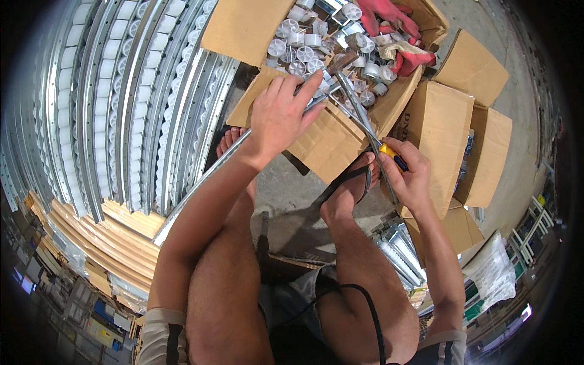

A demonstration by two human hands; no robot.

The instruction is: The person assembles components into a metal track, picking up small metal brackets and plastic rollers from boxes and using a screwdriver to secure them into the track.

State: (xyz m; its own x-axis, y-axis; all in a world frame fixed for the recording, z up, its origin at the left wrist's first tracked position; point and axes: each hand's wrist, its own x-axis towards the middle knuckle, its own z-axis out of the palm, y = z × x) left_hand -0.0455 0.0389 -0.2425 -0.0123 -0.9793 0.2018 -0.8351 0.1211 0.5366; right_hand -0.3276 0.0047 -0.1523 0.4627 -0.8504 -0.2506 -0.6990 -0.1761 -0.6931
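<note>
1 L hand [281,115], 1 R hand [407,173], 1 hammer [356,101], 1 yellow-blk screwdriver [388,150], 1 long metal bar [202,185], approx 2 red gloves [382,17], 20+ wht rollers [305,53] in pile, 2+ cardboard boxes [322,149], several roller rails [146,79]

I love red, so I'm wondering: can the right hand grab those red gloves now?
Probably not without letting go first: the right hand is holding a yellow-handled tool. Otherwise the way looks free, since the box is open and the red gloves lie uncovered in it.
</note>
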